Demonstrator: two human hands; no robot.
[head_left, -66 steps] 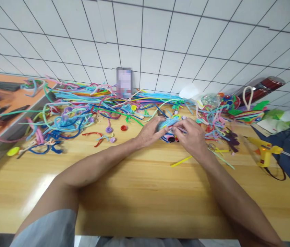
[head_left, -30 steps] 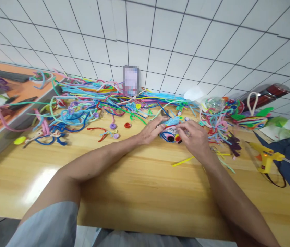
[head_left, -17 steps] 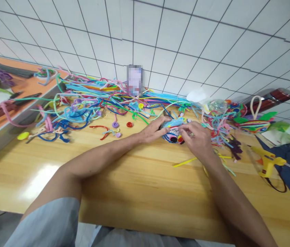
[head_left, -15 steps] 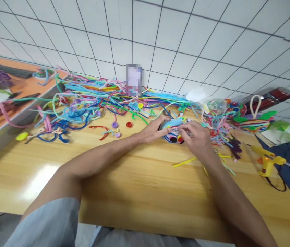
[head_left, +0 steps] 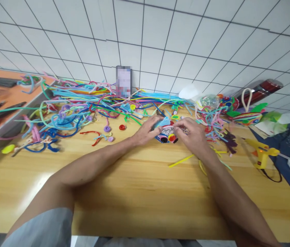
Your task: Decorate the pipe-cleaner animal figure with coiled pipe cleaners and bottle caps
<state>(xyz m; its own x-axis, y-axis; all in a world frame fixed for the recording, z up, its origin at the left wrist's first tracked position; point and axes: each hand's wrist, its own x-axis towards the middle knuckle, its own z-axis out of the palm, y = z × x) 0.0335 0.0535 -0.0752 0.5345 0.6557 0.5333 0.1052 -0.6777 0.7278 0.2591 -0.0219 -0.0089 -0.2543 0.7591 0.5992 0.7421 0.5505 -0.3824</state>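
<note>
A rounded craft piece of coiled pipe cleaners [head_left: 167, 130], light blue, grey and red, rests on the wooden table between my hands. Dark-centred pink and red-yellow coils show along its near edge. My left hand [head_left: 147, 131] is closed around its left side, with the thumb on top. At its right side my right hand [head_left: 191, 133] pinches with thumb and forefinger; what lies between those fingertips is too small to make out. A loose yellow pipe cleaner [head_left: 181, 160] lies just in front of the right hand.
Heaped pipe cleaners [head_left: 68, 115] spread along the wall, where a phone [head_left: 123, 81] leans upright. To the right lie a finished-looking striped pipe cleaner piece [head_left: 246, 118] with a loop, a dark red cylinder [head_left: 262, 92] and a yellow glue gun [head_left: 262, 152]. Left stands an orange-based tray [head_left: 13, 99].
The whole view has shifted, so things sit further left. The craft piece appears slightly turned, with more of its grey middle showing. My right fingertips have pulled back a little from its top.
</note>
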